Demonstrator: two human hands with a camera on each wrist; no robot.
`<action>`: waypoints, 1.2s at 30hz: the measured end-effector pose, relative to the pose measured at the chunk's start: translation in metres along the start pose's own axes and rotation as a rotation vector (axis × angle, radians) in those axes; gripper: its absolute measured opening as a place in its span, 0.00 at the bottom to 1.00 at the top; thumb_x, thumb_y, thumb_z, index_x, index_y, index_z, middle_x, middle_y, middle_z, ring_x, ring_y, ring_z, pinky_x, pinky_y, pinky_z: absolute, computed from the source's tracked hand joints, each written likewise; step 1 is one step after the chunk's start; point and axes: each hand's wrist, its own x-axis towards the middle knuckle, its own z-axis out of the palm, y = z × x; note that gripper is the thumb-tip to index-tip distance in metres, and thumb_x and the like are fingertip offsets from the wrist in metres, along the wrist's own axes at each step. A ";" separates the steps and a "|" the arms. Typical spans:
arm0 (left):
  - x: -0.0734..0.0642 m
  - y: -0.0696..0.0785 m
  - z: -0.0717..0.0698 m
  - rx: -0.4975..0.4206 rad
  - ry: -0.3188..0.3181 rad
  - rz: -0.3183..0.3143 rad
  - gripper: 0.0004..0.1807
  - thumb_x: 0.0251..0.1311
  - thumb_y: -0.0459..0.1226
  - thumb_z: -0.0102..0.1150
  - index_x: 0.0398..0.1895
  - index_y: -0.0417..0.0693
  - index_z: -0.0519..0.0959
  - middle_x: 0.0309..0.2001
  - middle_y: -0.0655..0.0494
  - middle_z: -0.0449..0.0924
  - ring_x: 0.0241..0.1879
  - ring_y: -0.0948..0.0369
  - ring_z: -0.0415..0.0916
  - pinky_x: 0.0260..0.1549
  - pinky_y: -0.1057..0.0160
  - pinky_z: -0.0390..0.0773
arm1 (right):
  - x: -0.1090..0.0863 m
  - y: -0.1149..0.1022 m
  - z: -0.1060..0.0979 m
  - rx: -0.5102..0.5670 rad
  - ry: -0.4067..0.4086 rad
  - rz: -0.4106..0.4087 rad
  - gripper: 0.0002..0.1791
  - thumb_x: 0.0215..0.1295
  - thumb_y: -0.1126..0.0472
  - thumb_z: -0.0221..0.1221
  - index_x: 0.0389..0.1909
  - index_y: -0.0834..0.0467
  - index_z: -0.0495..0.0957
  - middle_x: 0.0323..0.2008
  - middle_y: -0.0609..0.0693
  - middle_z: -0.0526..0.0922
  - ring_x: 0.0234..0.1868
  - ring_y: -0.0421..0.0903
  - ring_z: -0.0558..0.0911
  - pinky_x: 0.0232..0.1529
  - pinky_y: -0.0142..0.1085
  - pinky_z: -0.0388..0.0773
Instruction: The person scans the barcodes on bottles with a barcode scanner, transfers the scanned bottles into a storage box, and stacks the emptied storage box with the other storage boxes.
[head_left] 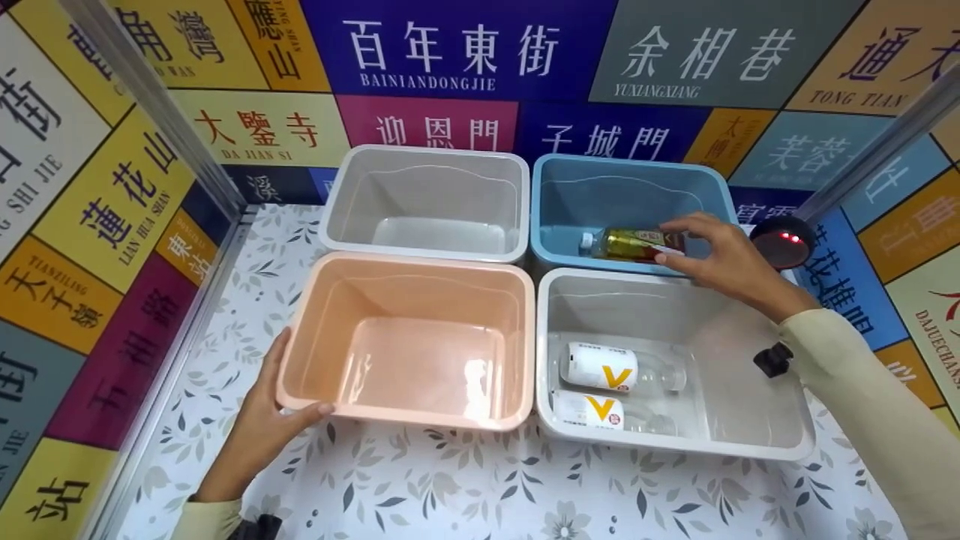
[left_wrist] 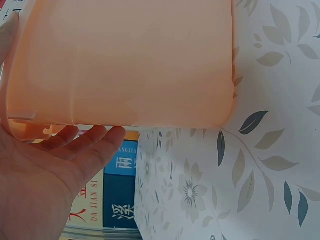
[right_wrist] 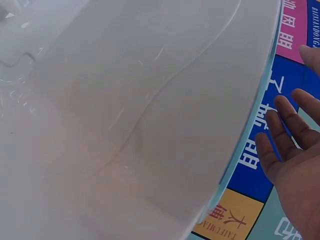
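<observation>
My left hand is at the near-left corner of a peach plastic bin. Its thumb lies at the front rim, and its fairly straight fingers lie along the outside of the wall. Over the near-right part of a blue bin, my right hand has its fingers spread beside a bottle of yellow-green liquid lying on its side. The right wrist view shows that hand with loosely bent fingers and nothing in the palm.
A light grey bin at front right holds two clear bottles with white labels, the upper bottle and lower bottle, lying down. Another grey bin stands back left. A round black device with red lights sits by the right wrist.
</observation>
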 end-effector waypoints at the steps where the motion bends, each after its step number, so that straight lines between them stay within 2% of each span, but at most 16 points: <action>1: 0.000 0.000 0.000 0.002 0.000 0.000 0.67 0.61 0.33 0.82 0.93 0.63 0.44 0.87 0.43 0.55 0.75 0.42 0.67 0.62 0.76 0.71 | -0.001 -0.001 0.000 -0.003 0.002 0.000 0.27 0.75 0.55 0.73 0.69 0.60 0.83 0.63 0.55 0.83 0.66 0.57 0.77 0.71 0.69 0.71; 5: 0.000 0.000 0.000 0.009 0.001 0.001 0.67 0.60 0.33 0.82 0.93 0.64 0.44 0.87 0.44 0.55 0.74 0.42 0.68 0.62 0.76 0.71 | -0.005 -0.004 0.001 -0.018 0.013 -0.016 0.26 0.74 0.55 0.74 0.68 0.59 0.84 0.59 0.54 0.83 0.60 0.52 0.76 0.71 0.67 0.71; 8: 0.000 0.000 0.000 0.012 0.000 0.002 0.67 0.60 0.33 0.82 0.93 0.64 0.44 0.87 0.44 0.55 0.74 0.42 0.68 0.61 0.76 0.71 | -0.009 -0.007 0.001 -0.025 0.015 -0.028 0.26 0.73 0.55 0.74 0.68 0.58 0.84 0.62 0.55 0.84 0.59 0.51 0.76 0.70 0.66 0.72; 12: 0.000 0.000 0.000 0.009 -0.001 0.005 0.67 0.60 0.33 0.82 0.93 0.63 0.44 0.87 0.44 0.55 0.75 0.42 0.68 0.62 0.76 0.71 | -0.014 -0.010 0.002 -0.027 0.011 -0.036 0.27 0.72 0.56 0.75 0.69 0.57 0.84 0.67 0.57 0.83 0.63 0.54 0.78 0.69 0.68 0.72; 16: -0.001 0.001 0.000 0.012 -0.002 -0.003 0.68 0.61 0.33 0.82 0.93 0.67 0.43 0.87 0.43 0.54 0.74 0.42 0.68 0.62 0.77 0.70 | -0.018 -0.012 0.005 -0.023 0.007 -0.078 0.27 0.71 0.58 0.75 0.69 0.56 0.84 0.68 0.57 0.83 0.69 0.58 0.77 0.70 0.68 0.72; 18: -0.001 0.001 0.000 0.015 -0.003 -0.010 0.68 0.61 0.34 0.82 0.93 0.69 0.43 0.87 0.43 0.53 0.75 0.42 0.67 0.62 0.77 0.69 | -0.020 -0.013 0.006 -0.032 0.007 -0.100 0.26 0.71 0.58 0.76 0.69 0.54 0.85 0.68 0.56 0.83 0.71 0.58 0.76 0.72 0.61 0.73; 20: -0.001 0.002 0.000 0.017 -0.003 -0.016 0.68 0.61 0.34 0.82 0.93 0.71 0.43 0.88 0.44 0.53 0.75 0.42 0.67 0.63 0.78 0.68 | -0.021 -0.015 0.008 -0.033 0.010 -0.125 0.26 0.71 0.58 0.76 0.68 0.54 0.85 0.67 0.55 0.84 0.71 0.56 0.75 0.73 0.46 0.73; 23: -0.001 0.002 0.000 0.016 -0.003 -0.018 0.68 0.61 0.34 0.82 0.93 0.70 0.43 0.88 0.44 0.53 0.76 0.42 0.66 0.63 0.78 0.68 | -0.025 -0.017 0.011 -0.021 0.016 -0.153 0.24 0.71 0.59 0.76 0.67 0.53 0.86 0.67 0.53 0.84 0.70 0.51 0.75 0.68 0.27 0.69; 25: -0.001 0.002 0.000 0.017 -0.003 -0.018 0.68 0.61 0.34 0.82 0.93 0.70 0.43 0.88 0.44 0.53 0.76 0.42 0.66 0.63 0.77 0.67 | -0.028 -0.019 0.013 -0.007 0.022 -0.170 0.24 0.71 0.60 0.76 0.66 0.53 0.86 0.66 0.52 0.84 0.68 0.46 0.76 0.66 0.21 0.66; 30: -0.002 0.002 0.000 0.022 -0.002 -0.016 0.68 0.61 0.34 0.82 0.93 0.70 0.42 0.88 0.44 0.52 0.76 0.42 0.66 0.63 0.78 0.67 | -0.034 -0.023 0.019 -0.007 0.025 -0.204 0.25 0.68 0.62 0.77 0.65 0.56 0.86 0.64 0.51 0.86 0.67 0.39 0.75 0.66 0.19 0.66; 36: -0.002 0.002 0.000 0.021 -0.003 -0.014 0.68 0.61 0.34 0.81 0.93 0.69 0.43 0.88 0.44 0.52 0.76 0.42 0.66 0.63 0.78 0.68 | -0.039 -0.025 0.026 -0.019 0.006 -0.233 0.26 0.66 0.63 0.78 0.64 0.60 0.86 0.64 0.51 0.86 0.68 0.44 0.77 0.67 0.19 0.64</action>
